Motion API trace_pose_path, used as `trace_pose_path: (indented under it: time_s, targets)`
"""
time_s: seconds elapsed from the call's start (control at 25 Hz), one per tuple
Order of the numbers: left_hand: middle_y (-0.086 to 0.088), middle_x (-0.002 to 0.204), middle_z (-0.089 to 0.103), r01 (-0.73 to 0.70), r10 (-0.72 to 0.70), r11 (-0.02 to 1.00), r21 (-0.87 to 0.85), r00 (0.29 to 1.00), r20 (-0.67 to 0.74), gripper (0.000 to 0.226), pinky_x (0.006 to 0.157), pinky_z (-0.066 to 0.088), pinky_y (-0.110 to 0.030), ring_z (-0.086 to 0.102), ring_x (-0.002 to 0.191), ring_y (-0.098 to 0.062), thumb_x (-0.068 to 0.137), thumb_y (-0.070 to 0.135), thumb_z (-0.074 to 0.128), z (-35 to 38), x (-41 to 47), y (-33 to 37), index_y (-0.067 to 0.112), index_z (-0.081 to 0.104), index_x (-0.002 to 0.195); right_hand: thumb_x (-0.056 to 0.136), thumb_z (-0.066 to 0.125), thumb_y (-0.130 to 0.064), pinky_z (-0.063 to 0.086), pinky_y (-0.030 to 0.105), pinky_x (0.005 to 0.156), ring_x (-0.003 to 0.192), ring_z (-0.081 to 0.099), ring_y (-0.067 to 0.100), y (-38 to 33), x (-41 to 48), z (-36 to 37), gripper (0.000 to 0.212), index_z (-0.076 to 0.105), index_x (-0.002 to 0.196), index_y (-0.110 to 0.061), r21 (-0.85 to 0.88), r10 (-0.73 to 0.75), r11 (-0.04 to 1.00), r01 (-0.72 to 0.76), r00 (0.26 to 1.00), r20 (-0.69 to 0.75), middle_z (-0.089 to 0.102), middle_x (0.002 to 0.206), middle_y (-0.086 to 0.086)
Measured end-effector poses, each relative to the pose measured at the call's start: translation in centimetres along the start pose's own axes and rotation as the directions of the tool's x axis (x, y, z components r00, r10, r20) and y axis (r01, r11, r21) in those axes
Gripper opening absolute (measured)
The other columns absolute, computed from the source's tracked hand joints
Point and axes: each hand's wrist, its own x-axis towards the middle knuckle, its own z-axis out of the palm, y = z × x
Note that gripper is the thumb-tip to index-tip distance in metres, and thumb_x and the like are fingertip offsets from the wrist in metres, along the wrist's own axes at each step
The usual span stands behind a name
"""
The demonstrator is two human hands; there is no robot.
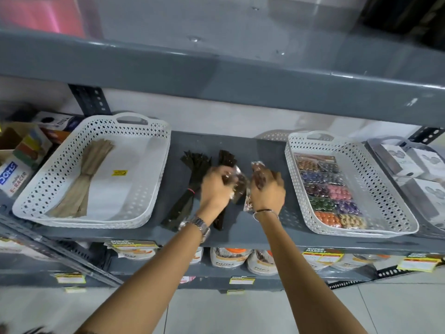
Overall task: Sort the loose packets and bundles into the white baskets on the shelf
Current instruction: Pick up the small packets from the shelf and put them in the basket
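Grey shelf point(265, 150) carries two white baskets point(154, 179); between them, left hand point(214, 189) and right hand point(267, 189) each clutch clear packets point(240, 184). Slippery film may slide free, knocking dark bundles point(192, 174) beside.

Soft, even indoor light falls from above, leaving the grey shelf point(265, 150) dim under the upper shelf point(216, 75), which carries pale reflections and small glints. Motion blur smears the 2 hands, the left hand point(214, 186) and the right hand point(267, 189), along with the crinkly clear packets point(238, 182) they touch. Wide-angle distortion bends the shelf edges, and the corners go soft, worst at the pink smear point(41, 13) top left.
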Motion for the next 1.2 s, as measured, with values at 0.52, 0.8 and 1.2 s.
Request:
trace_pose_path:
  time_s: [0.52, 0.8, 1.2]
  targets:
    - [-0.007, 0.162, 0.006, -0.032, -0.103, 0.711, 0.703, 0.983, 0.149, 0.049, 0.108, 0.022, -0.063, 0.005, 0.146, -0.041, 0.092, 0.046, 0.045, 1.1, -0.9, -4.9, 0.037, 0.041, 0.141, 0.09, 0.054, -0.018, 0.045, 0.042, 0.098, 0.122, 0.047, 0.036, 5.1, 0.0, -1.1, 0.039, 0.054, 0.129, -0.017, -0.055, 0.164, 0.986, -0.155, 0.946, 0.279, 0.048, 0.136, 0.014]
    - [-0.01, 0.162, -0.004, 0.171, -0.235, 0.866, 0.469, 0.969, 0.08, 0.069, 0.11, 0.026, -0.055, 0.016, 0.144, -0.039, 0.094, 0.029, 0.046, 2.2, -1.8, -4.3, 0.028, 0.009, 0.153, 0.081, 0.067, -0.026, 0.049, 0.041, 0.088, 0.108, 0.059, 0.036, 4.9, 1.0, -1.8, 0.044, 0.059, 0.118, -0.005, 0.062, 0.451, 0.866, -0.497, 0.828, 0.335, 0.064, 0.118, 0.021]
    - [-0.006, 0.163, -0.012, -0.208, 0.003, 0.727, 0.655, 0.954, 0.301, 0.047, 0.113, 0.019, -0.059, -0.011, 0.149, -0.032, 0.097, 0.045, 0.038, 1.2, 1.7, -4.5, 0.035, 0.039, 0.143, 0.084, 0.058, -0.022, 0.042, 0.047, 0.102, 0.124, 0.046, 0.038, 4.9, 0.5, -2.0, 0.055, 0.044, 0.136, -0.012, -0.105, 0.394, 0.918, -0.383, 0.844, 0.365, 0.047, 0.137, 0.019]
